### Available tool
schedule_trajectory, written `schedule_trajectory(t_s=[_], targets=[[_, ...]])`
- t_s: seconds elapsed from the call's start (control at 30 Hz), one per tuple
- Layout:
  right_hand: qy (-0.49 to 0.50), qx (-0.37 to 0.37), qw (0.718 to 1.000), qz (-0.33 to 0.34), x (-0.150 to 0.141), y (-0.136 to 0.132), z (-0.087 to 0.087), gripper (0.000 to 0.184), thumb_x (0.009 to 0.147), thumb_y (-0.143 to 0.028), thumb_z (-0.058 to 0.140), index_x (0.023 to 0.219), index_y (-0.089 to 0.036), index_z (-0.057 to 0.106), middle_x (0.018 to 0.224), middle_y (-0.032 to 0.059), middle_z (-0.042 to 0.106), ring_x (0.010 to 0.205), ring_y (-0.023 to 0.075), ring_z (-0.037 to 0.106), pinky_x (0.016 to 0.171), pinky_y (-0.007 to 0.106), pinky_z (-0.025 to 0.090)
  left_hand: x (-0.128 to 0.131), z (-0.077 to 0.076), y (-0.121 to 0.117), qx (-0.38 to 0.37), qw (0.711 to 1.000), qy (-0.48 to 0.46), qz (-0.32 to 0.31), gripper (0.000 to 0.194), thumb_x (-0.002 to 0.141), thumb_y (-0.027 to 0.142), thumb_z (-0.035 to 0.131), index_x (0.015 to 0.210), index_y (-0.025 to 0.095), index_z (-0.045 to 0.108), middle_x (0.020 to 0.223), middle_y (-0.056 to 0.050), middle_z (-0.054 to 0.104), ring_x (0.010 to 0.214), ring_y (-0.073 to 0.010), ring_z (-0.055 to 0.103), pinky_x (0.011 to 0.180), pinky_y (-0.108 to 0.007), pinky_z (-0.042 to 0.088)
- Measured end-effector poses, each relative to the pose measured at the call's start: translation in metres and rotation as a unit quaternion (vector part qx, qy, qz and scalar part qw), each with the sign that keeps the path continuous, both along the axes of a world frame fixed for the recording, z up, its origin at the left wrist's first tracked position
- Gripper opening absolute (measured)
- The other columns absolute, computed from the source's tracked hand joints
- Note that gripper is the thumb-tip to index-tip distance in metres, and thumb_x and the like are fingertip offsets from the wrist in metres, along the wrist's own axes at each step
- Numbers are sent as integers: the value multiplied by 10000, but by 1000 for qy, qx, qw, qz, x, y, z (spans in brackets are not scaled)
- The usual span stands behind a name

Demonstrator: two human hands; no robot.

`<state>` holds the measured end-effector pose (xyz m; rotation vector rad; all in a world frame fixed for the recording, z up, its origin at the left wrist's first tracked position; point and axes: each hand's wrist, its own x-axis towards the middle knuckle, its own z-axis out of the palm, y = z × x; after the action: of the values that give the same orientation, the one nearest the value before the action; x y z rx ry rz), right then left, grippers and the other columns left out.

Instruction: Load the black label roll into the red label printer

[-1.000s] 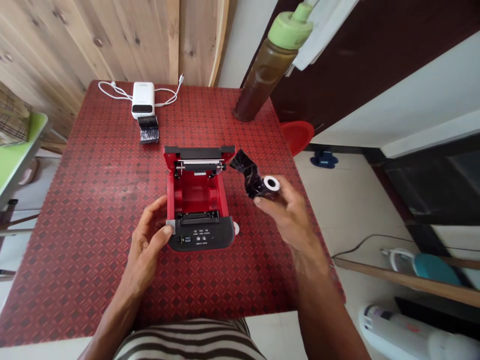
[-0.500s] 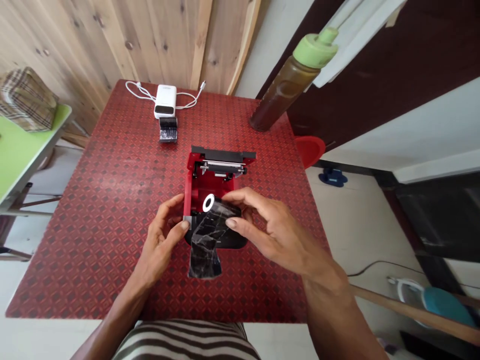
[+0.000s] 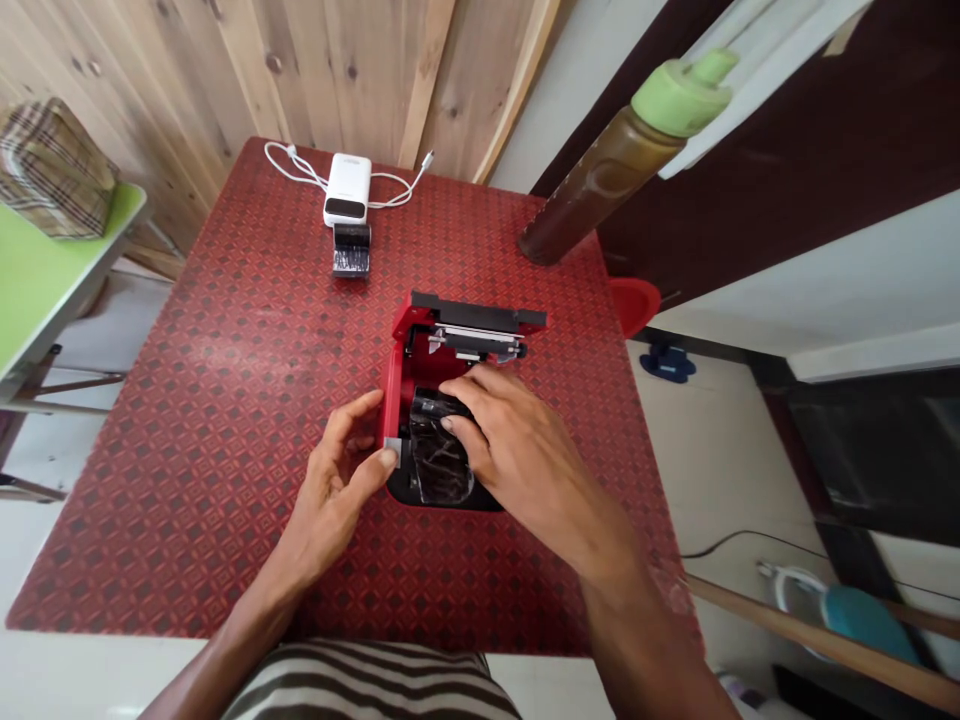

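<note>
A red and black label printer (image 3: 391, 385) stands on the table with its lid (image 3: 480, 312) raised. My left hand (image 3: 341, 475) grips the printer's left side, thumb on the grey tab at its edge and fingers along the outer wall. My right hand (image 3: 517, 450) reaches over the open compartment, closed on a roll of glossy black label paper (image 3: 439, 450). The roll sits inside the compartment, its loose end hanging over the black front edge. My right hand covers the right part of the roll and of the printer.
Behind the printer lie a small black strip roll (image 3: 352, 250) and a white power bank (image 3: 349, 188) with a white cable. A tall brown bottle (image 3: 600, 185) with a green cap stands at the back right of the red patterned table (image 3: 225, 400). A green table (image 3: 45, 280) is at left.
My right hand has lowered the black roll into the printer's compartment and turned it level, hiding its white core. My left hand keeps its hold on the printer's side.
</note>
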<state>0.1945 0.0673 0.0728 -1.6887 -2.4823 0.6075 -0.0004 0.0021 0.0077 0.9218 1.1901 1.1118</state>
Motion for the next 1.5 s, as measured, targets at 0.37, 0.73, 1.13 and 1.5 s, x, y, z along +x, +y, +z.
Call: schedule_trajectory(t_s=[0.37, 0.73, 1.13, 1.5], targets=[[240, -33, 969, 49, 41, -2, 17, 191, 1132, -272, 594, 1295, -249, 690, 1212, 41, 825, 1061, 221, 783, 949, 360, 579, -4, 2, -5, 68, 993, 90, 43, 530, 1066, 551, 737, 1533, 308, 675, 1583, -100, 692, 1482, -345, 630, 1274, -586, 463], [323, -95, 938, 79, 42, -6, 19, 260, 1179, -359, 564, 1302, -249, 765, 1129, 12, 852, 986, 184, 793, 926, 325, 585, 3, 33, 14, 207, 955, 213, -2, 160, 973, 333, 871, 1125, 330, 825, 1486, -54, 726, 1421, -322, 641, 1238, -568, 444], [252, 72, 961, 86, 35, -11, 24, 189, 1000, -200, 868, 1166, -215, 779, 1073, 35, 842, 993, 217, 781, 934, 343, 614, 16, 31, 10, 173, 965, 196, 32, 199, 943, 494, 904, 956, 302, 853, 1496, -81, 735, 1463, -370, 639, 1258, -623, 443], [-47, 149, 986, 53, -4, -1, 1, 123, 1068, -135, 688, 1030, -206, 780, 1084, 144, 849, 1027, 320, 708, 887, 449, 545, -9, 1, 13, 125, 965, 202, 107, 312, 1065, 530, 726, 1230, 277, 802, 1482, -117, 727, 1495, -344, 622, 1284, -563, 459]])
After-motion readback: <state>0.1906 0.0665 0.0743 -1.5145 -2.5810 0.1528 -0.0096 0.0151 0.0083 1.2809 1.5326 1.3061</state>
